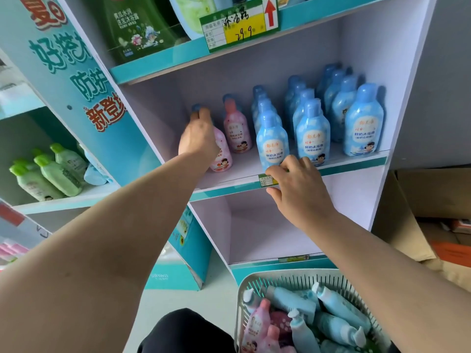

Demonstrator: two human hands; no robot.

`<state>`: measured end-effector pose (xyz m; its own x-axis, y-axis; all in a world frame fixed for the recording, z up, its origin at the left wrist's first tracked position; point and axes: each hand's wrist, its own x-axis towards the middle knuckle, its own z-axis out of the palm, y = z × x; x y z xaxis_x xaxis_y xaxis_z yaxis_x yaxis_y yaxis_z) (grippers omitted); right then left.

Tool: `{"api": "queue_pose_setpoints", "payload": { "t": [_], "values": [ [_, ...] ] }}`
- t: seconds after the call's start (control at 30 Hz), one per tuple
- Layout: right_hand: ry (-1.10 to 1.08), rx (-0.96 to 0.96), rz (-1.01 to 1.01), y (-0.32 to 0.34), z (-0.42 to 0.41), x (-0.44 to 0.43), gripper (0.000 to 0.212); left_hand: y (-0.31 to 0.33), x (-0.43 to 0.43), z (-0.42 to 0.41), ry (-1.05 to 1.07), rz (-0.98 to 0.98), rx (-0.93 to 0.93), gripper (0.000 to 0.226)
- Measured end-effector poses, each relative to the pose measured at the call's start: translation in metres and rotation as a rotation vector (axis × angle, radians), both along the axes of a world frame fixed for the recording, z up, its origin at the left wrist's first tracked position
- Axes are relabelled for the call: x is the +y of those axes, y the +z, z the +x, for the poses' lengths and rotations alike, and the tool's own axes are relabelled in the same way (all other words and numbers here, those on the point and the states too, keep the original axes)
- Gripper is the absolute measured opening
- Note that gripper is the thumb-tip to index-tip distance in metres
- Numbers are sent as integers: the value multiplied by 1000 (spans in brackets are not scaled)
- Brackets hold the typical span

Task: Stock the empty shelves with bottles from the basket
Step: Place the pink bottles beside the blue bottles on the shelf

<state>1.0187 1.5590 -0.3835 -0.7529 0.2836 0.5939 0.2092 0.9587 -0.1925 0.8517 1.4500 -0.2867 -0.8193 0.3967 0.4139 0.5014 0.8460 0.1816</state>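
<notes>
- Hands at work on a display shelf: person's left hand [197,138] is wrapped round the neck and shoulder of a pink bottle [221,155] standing upright at the left end of the middle shelf [244,166], fingers [204,115] curled shut on it just below the blue cap.
- Right hand [299,189] rests at the shelf's front lip, fingers bent loosely over the edge beside a small price tag [266,180]; nothing in its grip, and it sits just in front of the nearest blue bottle [272,141].
- Second pink bottle [237,128] stands upright just behind & to the right of the held one.
- Blue bottles fill the centre and right of the same shelf in rows running front to back, all upright, labels facing out; the far-right bottle [363,123] stands at the front edge near the side wall.
- Shelf below [254,233] is bare.
- Basket [288,278], pale slotted plastic, sits bottom right w/ blue and pink bottles lying on their sides in a heap.
- Top shelf carries a green box [139,26] and a yellow price card [239,28] w/ a red arrow.
- Green bottles [48,171] lie tilted on a separate shelf unit at far left.
- Cardboard boxes [420,212] stand at the right, beside the unit.
</notes>
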Motion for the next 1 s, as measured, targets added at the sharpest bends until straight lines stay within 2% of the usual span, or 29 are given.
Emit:
{"api": "queue_pose_setpoints", "payload": {
  "t": [0.7, 1.0],
  "values": [
    [-50, 52, 38, -8, -5, 0, 28, -6, 10, -37, 47, 14, 3, 74],
    [-45, 63, 48, -10, -5, 0, 31, -7, 16, -46, 99, -10, 0, 63]
  ]
}}
